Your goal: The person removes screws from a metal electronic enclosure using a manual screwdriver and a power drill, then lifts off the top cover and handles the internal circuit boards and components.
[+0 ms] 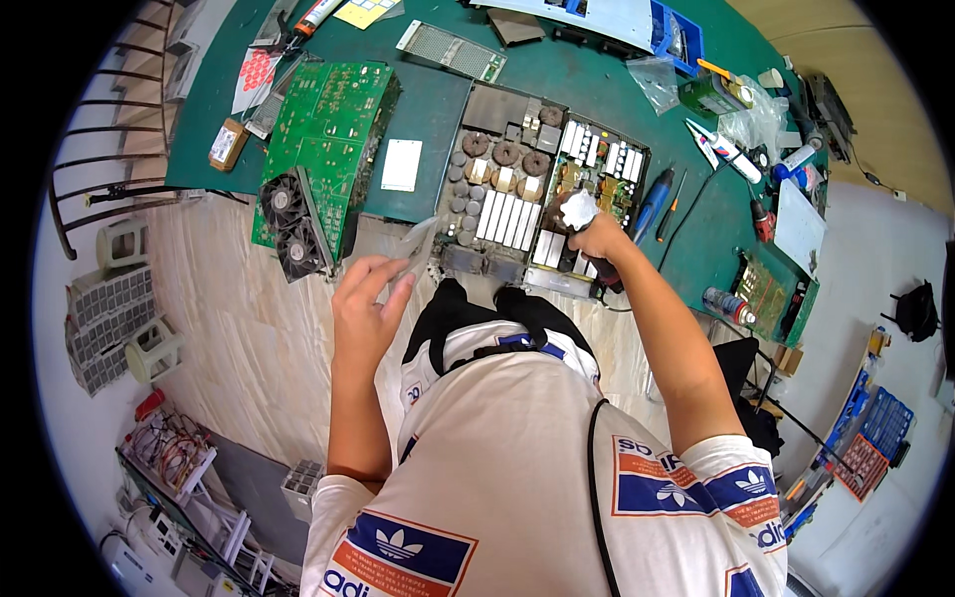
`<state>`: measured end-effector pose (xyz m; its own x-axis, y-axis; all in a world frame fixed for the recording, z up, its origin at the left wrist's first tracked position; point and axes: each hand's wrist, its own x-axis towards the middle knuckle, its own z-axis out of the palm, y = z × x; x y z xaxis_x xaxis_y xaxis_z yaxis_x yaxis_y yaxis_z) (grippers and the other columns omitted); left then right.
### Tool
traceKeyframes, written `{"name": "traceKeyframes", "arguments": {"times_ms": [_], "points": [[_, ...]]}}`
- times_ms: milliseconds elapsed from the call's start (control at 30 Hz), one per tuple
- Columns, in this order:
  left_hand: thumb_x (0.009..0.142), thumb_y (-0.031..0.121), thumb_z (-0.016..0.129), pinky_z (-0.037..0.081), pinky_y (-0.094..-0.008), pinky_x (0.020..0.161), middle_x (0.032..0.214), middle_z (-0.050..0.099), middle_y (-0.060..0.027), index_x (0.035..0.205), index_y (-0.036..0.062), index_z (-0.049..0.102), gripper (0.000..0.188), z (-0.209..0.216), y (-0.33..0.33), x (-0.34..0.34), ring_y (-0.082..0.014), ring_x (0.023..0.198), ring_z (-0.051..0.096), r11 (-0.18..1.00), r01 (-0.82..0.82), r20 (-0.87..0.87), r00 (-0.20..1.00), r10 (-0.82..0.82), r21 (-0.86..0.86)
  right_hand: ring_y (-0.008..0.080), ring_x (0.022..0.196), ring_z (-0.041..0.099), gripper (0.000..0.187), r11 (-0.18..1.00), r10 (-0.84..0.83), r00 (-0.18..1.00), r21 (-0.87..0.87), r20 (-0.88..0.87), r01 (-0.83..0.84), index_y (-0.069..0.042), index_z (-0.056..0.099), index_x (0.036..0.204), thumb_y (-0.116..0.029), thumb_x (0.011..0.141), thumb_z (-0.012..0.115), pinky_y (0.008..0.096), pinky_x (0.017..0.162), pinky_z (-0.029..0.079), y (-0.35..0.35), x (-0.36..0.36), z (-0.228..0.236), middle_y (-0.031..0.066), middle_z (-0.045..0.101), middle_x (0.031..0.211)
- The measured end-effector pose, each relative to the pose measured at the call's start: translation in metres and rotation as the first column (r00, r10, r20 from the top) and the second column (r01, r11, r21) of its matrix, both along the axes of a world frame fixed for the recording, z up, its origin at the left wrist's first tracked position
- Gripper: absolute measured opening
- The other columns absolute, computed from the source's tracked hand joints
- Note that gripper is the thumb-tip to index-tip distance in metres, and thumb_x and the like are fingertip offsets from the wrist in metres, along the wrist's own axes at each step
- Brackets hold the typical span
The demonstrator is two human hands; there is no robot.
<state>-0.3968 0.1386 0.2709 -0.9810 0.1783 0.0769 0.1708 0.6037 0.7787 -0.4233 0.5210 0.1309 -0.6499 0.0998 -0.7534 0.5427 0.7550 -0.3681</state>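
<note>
My left hand [368,305] is at the near edge of the green bench, its fingers pinching a thin translucent strip [420,242]. My right hand [600,242] grips a dark handheld tool with a round silver end [577,210]; its exact kind is unclear. That tool is over the right part of an opened power module. The module's left board [505,189] carries round coils, grey capacitors and white blocks. Its right board [604,149] holds white components, and my right hand covers part of it. Left of the module stands a large green circuit board [333,129] with two black fans [293,224].
A white card [401,165] and a perforated metal plate [453,52] lie on the bench [423,109]. To the right are a blue screwdriver-like tool [654,204], an adhesive tube [733,154], a spray can [727,304] and a loose board [771,297]. A cardboard box [229,144] sits left.
</note>
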Motion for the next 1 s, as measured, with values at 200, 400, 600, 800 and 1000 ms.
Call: {"name": "traceKeyframes", "arguments": {"times_ms": [200,400,600,800,1000], "points": [[0.082,0.003,0.077,0.052,-0.0336,0.072,0.092,0.067,-0.0122,0.101,0.0,0.073,0.02,-0.002,0.005,-0.005,-0.0258,0.08,0.066,1.0,0.027,-0.013,1.0,-0.027,0.013,0.0365,0.083,0.072,0.036,0.998,0.035,0.995,0.055,-0.091,-0.03,0.0,0.073,0.09,-0.025,0.064,0.073,0.0404,0.078,0.058,0.011,0.008,-0.022,0.0209,0.073,0.083],[0.081,0.0,0.075,0.052,-0.031,0.073,0.091,0.068,-0.0118,0.099,-0.0024,0.073,0.018,0.002,0.008,-0.004,-0.0221,0.079,0.066,1.0,0.015,-0.027,1.0,-0.015,0.02,0.0249,0.067,0.072,0.02,0.996,-0.094,0.995,0.011,0.029,0.094,0.0,0.072,0.08,-0.017,0.071,0.068,0.0368,0.068,0.058,-0.011,-0.006,0.006,0.0139,0.072,0.07],[0.081,0.001,0.076,0.052,-0.0326,0.073,0.092,0.067,-0.0124,0.1,-0.0017,0.073,0.02,0.002,0.008,-0.001,-0.0245,0.08,0.066,0.999,0.027,-0.035,0.999,-0.026,0.026,0.0261,0.068,0.072,0.024,0.998,-0.062,0.998,0.024,-0.004,0.062,0.001,0.072,0.083,-0.019,0.07,0.069,0.0373,0.069,0.058,-0.006,-0.001,0.002,0.0149,0.072,0.072],[0.081,0.0,0.076,0.052,-0.033,0.073,0.092,0.067,-0.0125,0.101,-0.0016,0.073,0.02,0.002,0.005,0.001,-0.0251,0.08,0.066,0.999,0.04,-0.031,0.999,-0.039,0.036,0.0275,0.07,0.072,0.028,0.999,-0.044,0.997,0.019,-0.068,0.045,0.001,0.072,0.083,-0.022,0.068,0.072,0.0375,0.071,0.058,0.001,0.01,-0.008,0.0158,0.072,0.072],[0.081,0.0,0.076,0.052,-0.0331,0.073,0.092,0.067,-0.0125,0.101,-0.0017,0.073,0.02,0.005,0.003,0.0,-0.0251,0.08,0.066,0.999,0.038,-0.041,0.998,-0.037,0.037,0.0286,0.073,0.073,0.031,0.993,-0.116,0.992,0.011,-0.058,0.117,0.001,0.072,0.087,-0.023,0.067,0.073,0.0376,0.073,0.058,-0.003,0.011,0.0,0.0164,0.073,0.075]]}}
